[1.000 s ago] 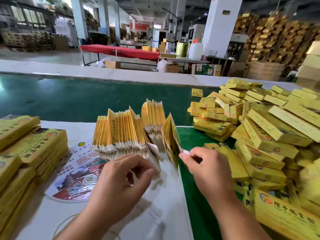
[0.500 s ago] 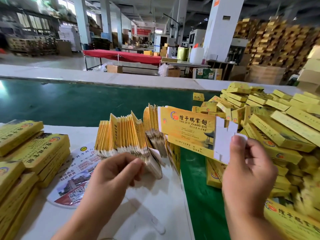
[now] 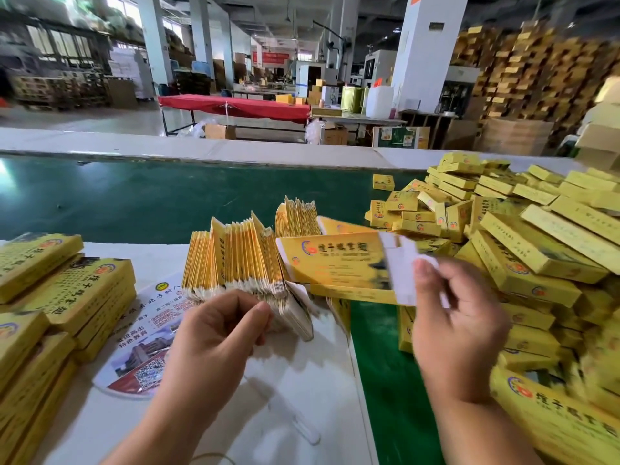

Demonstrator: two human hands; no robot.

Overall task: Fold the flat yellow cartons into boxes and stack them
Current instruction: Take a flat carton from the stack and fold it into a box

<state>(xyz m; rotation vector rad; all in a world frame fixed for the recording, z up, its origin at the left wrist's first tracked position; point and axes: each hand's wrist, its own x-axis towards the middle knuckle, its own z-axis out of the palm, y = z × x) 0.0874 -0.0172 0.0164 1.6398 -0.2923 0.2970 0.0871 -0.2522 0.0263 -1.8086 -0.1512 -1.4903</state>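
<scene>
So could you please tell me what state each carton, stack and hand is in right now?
carton: lifted, partly opened, white end flaps out
right hand: pinches the carton's white flap
left hand: rests against the flat cartons, fingers curled
flat cartons: upright on edge, fanned in a row
folded boxes: heaped loosely on the right
bundles: lying flat, stacked on the left

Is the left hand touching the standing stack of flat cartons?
Touching. The head view shows the left hand with fingertips on the stack of flat cartons.
</scene>
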